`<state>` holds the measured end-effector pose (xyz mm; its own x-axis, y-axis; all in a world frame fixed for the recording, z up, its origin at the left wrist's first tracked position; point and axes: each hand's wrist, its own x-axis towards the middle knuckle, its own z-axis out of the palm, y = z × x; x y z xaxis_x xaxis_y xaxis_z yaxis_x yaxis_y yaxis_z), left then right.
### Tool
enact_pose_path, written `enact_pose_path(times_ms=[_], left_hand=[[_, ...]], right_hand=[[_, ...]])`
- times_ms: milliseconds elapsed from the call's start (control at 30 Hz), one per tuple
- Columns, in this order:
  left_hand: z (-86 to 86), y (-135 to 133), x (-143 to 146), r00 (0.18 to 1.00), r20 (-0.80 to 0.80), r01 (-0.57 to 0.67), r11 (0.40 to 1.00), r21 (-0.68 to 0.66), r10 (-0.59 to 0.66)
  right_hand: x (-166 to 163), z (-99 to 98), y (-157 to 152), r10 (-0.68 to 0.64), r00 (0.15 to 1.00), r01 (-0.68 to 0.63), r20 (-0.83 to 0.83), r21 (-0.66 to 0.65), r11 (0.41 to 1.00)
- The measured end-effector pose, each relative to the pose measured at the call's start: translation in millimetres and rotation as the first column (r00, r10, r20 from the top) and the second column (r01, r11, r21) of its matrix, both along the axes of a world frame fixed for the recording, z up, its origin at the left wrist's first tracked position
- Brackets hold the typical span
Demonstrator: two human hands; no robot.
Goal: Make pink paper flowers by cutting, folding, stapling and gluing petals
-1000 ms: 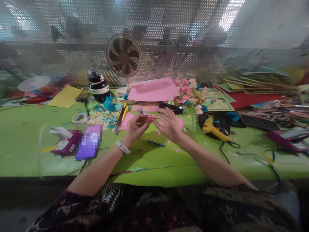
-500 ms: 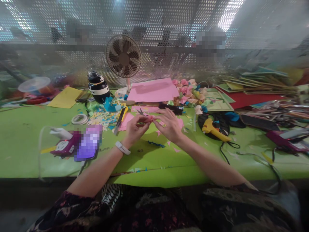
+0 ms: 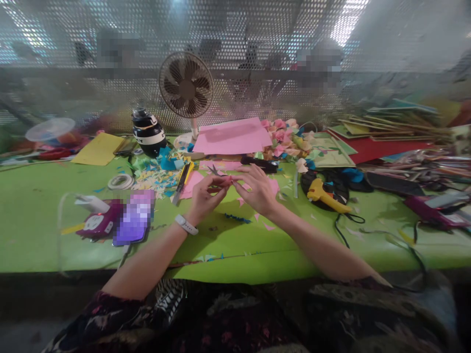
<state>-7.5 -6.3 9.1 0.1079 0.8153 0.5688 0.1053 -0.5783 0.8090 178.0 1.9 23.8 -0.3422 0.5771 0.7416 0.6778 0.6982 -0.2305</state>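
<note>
Both my hands meet over the middle of the green table (image 3: 221,260), pinching a small piece of pink paper (image 3: 229,179) between the fingertips. My left hand (image 3: 206,198), with a white band on its wrist, is closed on the paper's left side. From the right, my right hand (image 3: 257,191) grips the same piece with thumb and finger. Its exact folds are too small to make out. Just behind the hands show the blades of scissors (image 3: 213,170). A yellow-and-black utility knife (image 3: 182,180) lies left of my left hand, and a blue crinkled paper strip (image 3: 237,218) lies below them.
A fan (image 3: 187,88), a dark bottle (image 3: 149,135) and pink sheets (image 3: 231,137) stand or lie at the back. Paper flowers (image 3: 285,137) are heaped behind my right hand. A yellow glue gun (image 3: 326,196) lies to the right, a phone (image 3: 134,218) and tape roll (image 3: 121,182) to the left.
Both hands stay in nearly the same place, pinching the pink paper. The whole view has shifted very slightly.
</note>
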Motion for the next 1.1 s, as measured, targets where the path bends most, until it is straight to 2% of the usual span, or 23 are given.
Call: enact_pose_path(times_ms=[400,467,567,667,733,833,933,1100], left_hand=[[-7.6,8,-3,0.998,-0.015,-0.059,0.997,0.049,0.059],[-6.6,9,-3,0.996,-0.035,-0.073,0.993,0.097,0.077],[-4.4,9,-4,0.988,-0.096,-0.098,0.978,0.185,0.117],[-2.9,10,-6,0.970,-0.181,-0.107,0.958,0.267,0.159],[-2.7,10,-8,0.959,-0.222,-0.098,0.942,0.321,0.176],[-2.6,11,-9,0.946,-0.263,-0.072,0.915,0.396,0.188],[-0.6,9,-10,0.935,-0.288,-0.067,0.901,0.428,0.206],[5.4,2,-12,0.940,-0.324,0.033,0.920,0.391,0.104]], right_hand=[[-2,10.1,-5,0.013,0.996,-0.012,-0.089,0.010,1.000],[-1,10.8,-4,0.002,0.993,-0.008,-0.121,-0.045,0.999],[-1,11.5,-3,-0.034,0.976,-0.011,-0.216,-0.203,0.979],[-1,12.0,-1,-0.044,0.940,-0.101,-0.338,-0.400,0.911],[-1,11.9,0,-0.047,0.912,-0.172,-0.408,-0.484,0.858],[-2,11.4,1,-0.078,0.858,-0.238,-0.508,-0.528,0.815],[-1,11.1,3,-0.123,0.818,-0.240,-0.562,-0.528,0.815],[-1,8.7,7,-0.096,0.843,-0.245,-0.529,-0.537,0.807]])
